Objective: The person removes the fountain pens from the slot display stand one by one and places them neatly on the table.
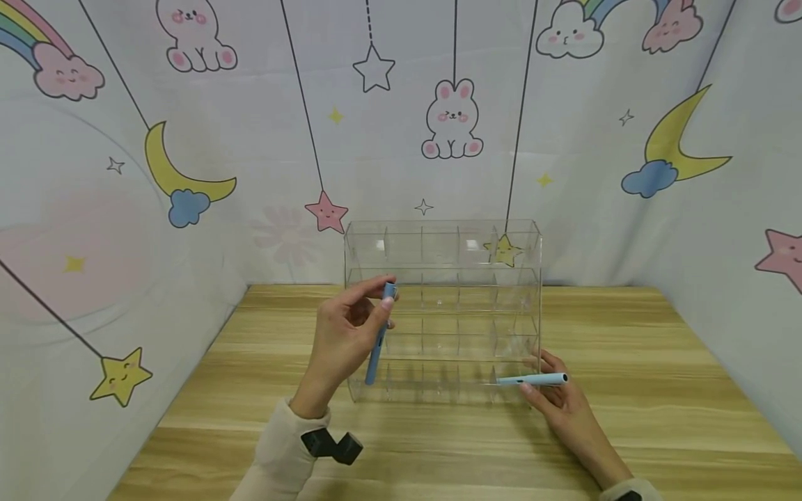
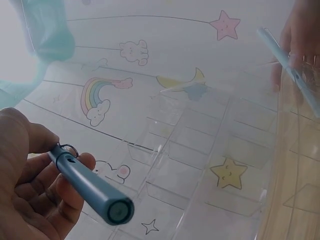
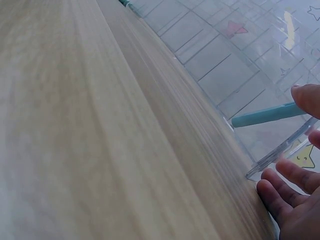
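My left hand pinches a blue pen near its capped upper end, thumb in front, fingers behind. This pen slants steeply before the left part of a clear acrylic rack divided into several small compartments. In the left wrist view, the blue pen points its round end at the camera. At the rack's lower right corner, my right hand holds a light blue pen between thumb and fingers, lying nearly level. The right wrist view shows the light blue pen overlapping the bottom row, its other end hidden by the thumb.
The rack stands upright on a wood-grain table. Behind and on both sides hangs a white cloth printed with moons, stars and bunnies. A dark wrist camera is strapped over the left sleeve.
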The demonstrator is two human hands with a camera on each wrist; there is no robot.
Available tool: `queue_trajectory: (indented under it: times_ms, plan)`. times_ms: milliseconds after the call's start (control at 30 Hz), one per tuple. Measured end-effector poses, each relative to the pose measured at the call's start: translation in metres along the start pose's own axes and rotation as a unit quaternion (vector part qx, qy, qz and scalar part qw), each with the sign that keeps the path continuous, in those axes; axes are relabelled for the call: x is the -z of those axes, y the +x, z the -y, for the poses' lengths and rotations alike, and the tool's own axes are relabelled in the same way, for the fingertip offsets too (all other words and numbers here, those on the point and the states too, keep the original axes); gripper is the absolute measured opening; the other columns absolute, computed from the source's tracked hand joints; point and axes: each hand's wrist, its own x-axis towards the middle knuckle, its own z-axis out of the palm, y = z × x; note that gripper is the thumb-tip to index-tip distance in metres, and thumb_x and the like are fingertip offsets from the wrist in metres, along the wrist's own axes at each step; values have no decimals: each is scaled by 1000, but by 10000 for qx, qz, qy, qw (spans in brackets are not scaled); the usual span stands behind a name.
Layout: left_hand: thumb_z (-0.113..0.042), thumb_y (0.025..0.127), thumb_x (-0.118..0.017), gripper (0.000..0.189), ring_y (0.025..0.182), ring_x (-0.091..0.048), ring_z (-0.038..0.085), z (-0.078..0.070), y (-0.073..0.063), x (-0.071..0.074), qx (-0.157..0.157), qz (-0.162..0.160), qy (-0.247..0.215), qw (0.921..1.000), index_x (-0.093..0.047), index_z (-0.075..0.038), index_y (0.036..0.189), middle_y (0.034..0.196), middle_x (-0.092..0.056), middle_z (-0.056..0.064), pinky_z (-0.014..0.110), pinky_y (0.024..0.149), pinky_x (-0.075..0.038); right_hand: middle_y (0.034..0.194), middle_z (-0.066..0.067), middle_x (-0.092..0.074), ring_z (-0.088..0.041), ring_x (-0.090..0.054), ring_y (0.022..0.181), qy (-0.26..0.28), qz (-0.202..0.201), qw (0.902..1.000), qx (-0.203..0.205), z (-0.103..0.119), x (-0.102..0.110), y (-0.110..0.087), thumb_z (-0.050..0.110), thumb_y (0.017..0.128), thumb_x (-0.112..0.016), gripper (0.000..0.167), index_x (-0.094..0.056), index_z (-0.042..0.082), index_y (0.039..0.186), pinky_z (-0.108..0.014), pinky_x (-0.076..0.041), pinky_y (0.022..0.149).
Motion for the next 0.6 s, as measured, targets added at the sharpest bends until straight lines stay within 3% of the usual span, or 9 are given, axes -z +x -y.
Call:
queue_trajectory:
  times_ms: [600]
  plan:
    - [-1, 102, -70, 32, 67, -69, 4, 4, -8, 4, -12, 89, 89, 9999, -73, -4, 133, 107, -77, 22, 20, 49, -47, 158, -22, -54, 19, -45, 135, -33, 5, 10000, -67, 1, 0, -1, 16, 109, -63, 63, -36, 15, 166, -3, -42, 104]
